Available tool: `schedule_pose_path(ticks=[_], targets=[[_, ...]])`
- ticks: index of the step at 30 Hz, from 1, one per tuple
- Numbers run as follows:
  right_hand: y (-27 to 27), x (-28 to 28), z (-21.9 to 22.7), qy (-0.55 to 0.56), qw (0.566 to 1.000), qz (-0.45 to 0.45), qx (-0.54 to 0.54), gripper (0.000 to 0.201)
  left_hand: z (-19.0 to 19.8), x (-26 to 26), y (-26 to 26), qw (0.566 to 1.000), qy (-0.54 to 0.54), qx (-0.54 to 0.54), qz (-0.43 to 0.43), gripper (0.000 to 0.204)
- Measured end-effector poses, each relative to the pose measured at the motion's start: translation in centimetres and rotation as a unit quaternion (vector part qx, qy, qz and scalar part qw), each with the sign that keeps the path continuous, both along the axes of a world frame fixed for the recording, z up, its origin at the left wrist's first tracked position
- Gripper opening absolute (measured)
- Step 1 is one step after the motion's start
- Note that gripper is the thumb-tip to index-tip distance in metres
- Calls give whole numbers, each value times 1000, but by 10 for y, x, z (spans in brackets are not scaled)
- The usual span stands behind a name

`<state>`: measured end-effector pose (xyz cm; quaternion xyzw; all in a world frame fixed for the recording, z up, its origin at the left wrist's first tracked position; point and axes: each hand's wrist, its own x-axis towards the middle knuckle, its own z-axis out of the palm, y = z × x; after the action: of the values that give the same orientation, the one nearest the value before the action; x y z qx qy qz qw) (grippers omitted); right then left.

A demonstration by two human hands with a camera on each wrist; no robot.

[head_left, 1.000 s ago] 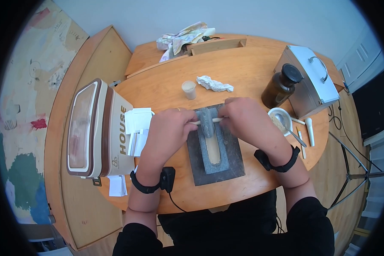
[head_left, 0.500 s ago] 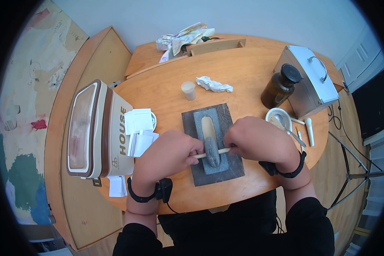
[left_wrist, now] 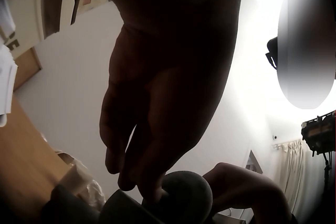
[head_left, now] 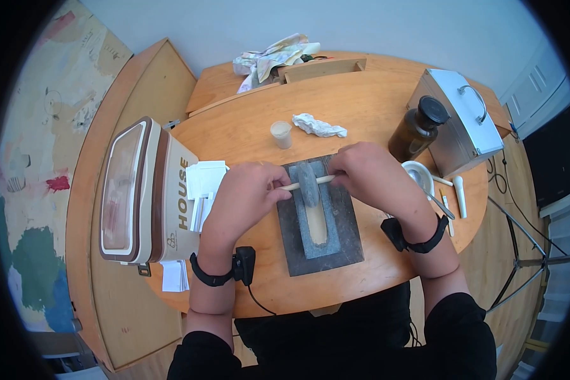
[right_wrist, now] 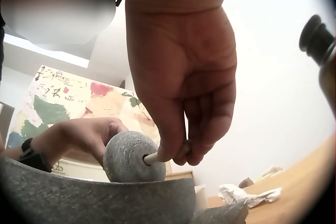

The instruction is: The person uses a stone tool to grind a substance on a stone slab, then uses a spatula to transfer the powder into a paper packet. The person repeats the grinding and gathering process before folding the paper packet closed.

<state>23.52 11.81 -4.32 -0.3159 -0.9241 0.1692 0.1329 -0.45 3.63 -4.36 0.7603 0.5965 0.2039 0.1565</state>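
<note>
A grey stone grinding wheel (head_left: 308, 185) stands on edge in the far half of a long stone trough (head_left: 333, 239), whose groove holds pale powder (head_left: 318, 229). Pale rod handles stick out from both sides of the wheel. My left hand (head_left: 250, 193) pinches the left handle between thumb and fingers. On the other side, my right hand (head_left: 373, 176) grips the right handle, as the right wrist view shows beside the wheel (right_wrist: 126, 158). The trough lies on a dark board (head_left: 291, 253). In the left wrist view the left hand (left_wrist: 163, 87) is in deep shadow.
Left of the trough are white papers (head_left: 204, 180) and a cream case (head_left: 161, 209) marked HOUSE. Beyond it stand a small cup (head_left: 281, 134) and crumpled tissue (head_left: 320, 125). To the right are a bowl (head_left: 427, 180), white pestle (head_left: 460, 196), brown jar (head_left: 413, 136) and metal box (head_left: 459, 126).
Both hands brought the wheel from the trough's far end to its near end, then back to the far half, holding the handles throughout. The trough and board look about the same.
</note>
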Motion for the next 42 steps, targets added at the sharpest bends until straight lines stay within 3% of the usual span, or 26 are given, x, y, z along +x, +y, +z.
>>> schedule_pose_path(ticks=[2, 3, 8, 13, 18, 20, 22, 25, 29, 34, 37, 42], targets=[[-2, 2, 0, -39, 999, 4, 2, 8, 3, 2, -3, 1000, 5, 7, -7, 15], [-4, 2, 3, -39, 999, 4, 2, 8, 3, 2, -5, 999, -9, -41, -10, 15], [-14, 6, 18, -154, 975, 118, -104, 10, 16, 8, -18, 987, -5, -139, -82, 15], [-22, 13, 22, -119, 977, 151, -96, 9, 21, 9, -26, 979, 47, -120, -155, 14], [-13, 5, 11, -126, 982, 111, -88, 9, 14, 8, -17, 987, 31, -130, -86, 14], [-7, 1, 5, -107, 993, 49, -12, 9, 7, 7, -11, 991, 21, -123, -51, 14], [0, -1, -1, -86, 995, 40, -7, 9, 2, 6, -6, 999, 48, 7, -2, 14], [1, -1, -4, -44, 999, 29, 10, 8, -4, 1, 0, 999, 27, 23, 1, 14], [-2, -2, -1, -33, 999, 29, 27, 8, 2, 5, -4, 999, 41, 11, -7, 14], [-14, 4, 11, -107, 990, 78, -54, 10, 4, 6, -15, 989, -1, -128, -73, 13], [-21, 9, 14, -125, 981, 126, -73, 11, 19, 13, -25, 985, 45, -103, -135, 14], [-24, 10, 20, -135, 977, 153, -68, 12, 15, 12, -26, 984, 48, -99, -138, 15]])
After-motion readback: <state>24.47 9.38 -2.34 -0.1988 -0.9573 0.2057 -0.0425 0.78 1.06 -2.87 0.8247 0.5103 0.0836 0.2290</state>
